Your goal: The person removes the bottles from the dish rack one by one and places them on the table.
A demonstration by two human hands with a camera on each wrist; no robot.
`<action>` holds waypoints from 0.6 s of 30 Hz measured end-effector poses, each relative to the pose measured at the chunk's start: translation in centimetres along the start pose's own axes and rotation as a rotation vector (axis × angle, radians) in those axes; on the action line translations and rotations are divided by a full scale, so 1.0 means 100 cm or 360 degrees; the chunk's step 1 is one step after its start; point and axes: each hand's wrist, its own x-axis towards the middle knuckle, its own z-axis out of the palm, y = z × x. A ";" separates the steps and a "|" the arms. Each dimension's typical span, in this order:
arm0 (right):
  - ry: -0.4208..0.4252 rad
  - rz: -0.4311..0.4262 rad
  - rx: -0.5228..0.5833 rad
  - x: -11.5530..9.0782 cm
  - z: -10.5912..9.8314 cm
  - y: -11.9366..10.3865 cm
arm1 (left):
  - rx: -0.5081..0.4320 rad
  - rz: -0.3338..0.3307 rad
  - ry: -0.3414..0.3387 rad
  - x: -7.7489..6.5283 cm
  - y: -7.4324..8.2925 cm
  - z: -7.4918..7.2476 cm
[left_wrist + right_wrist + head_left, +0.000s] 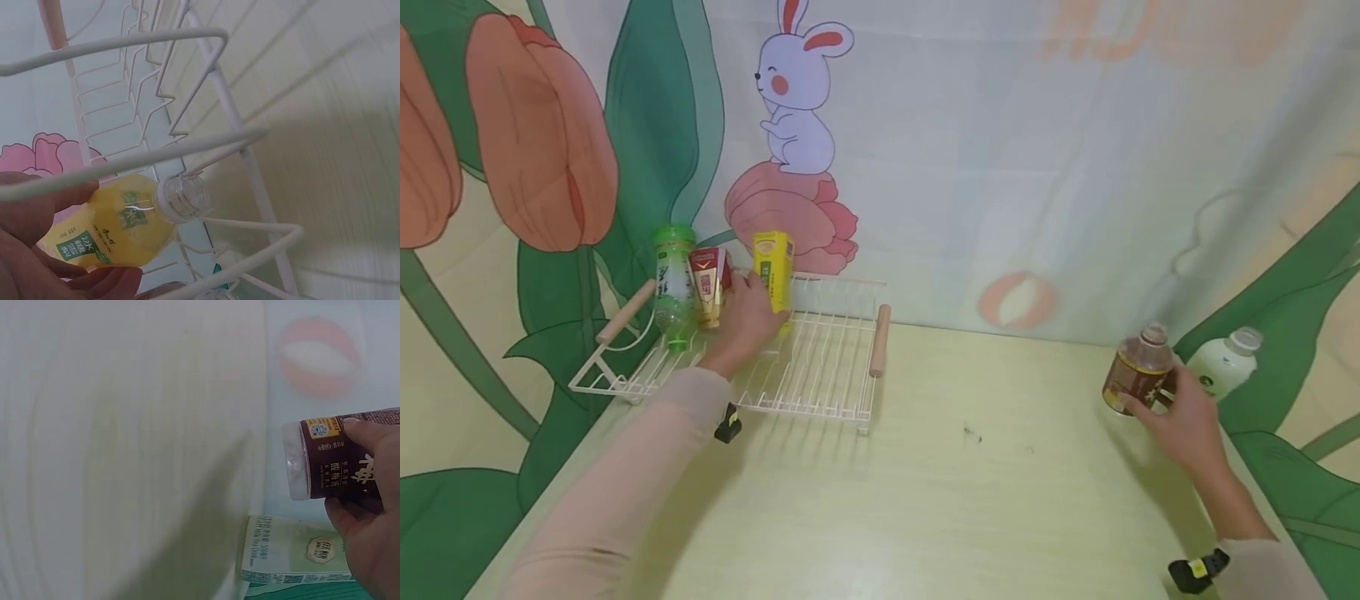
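My left hand (pixel 748 317) grips a yellow-labelled drink bottle (pixel 767 250) over the back of a white wire rack (pixel 881 342) with wooden handles. In the left wrist view the yellow bottle's clear neck points down between the rack's wires, fingers curled round its body. Left of it, a red carton (pixel 705 279) and an upside-down green-capped bottle (pixel 673 267) lean in the rack. On the right, my right hand (pixel 1187 421) holds a dark brown plum-drink bottle (pixel 1138 375), neck up, its base showing in the right wrist view. Behind that hand stands a pale green milk-tea bottle (pixel 1219 367).
The pale table (pixel 955 500) spans the front, with small dark marks (pixel 973 434) near its middle. A printed curtain (pixel 962 167) with a rabbit and tulips hangs along the back edge. The rack's raised wires surround the left hand's bottle.
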 end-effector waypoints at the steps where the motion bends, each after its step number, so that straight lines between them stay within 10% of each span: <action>1: -0.0011 0.0019 0.0007 -0.001 0.001 0.001 | -0.0021 -0.0011 -0.0025 -0.001 0.000 -0.001; 18: -0.0120 0.0201 -0.0013 -0.012 0.014 0.019 | -0.0101 -0.0101 -0.0175 0.000 -0.004 -0.004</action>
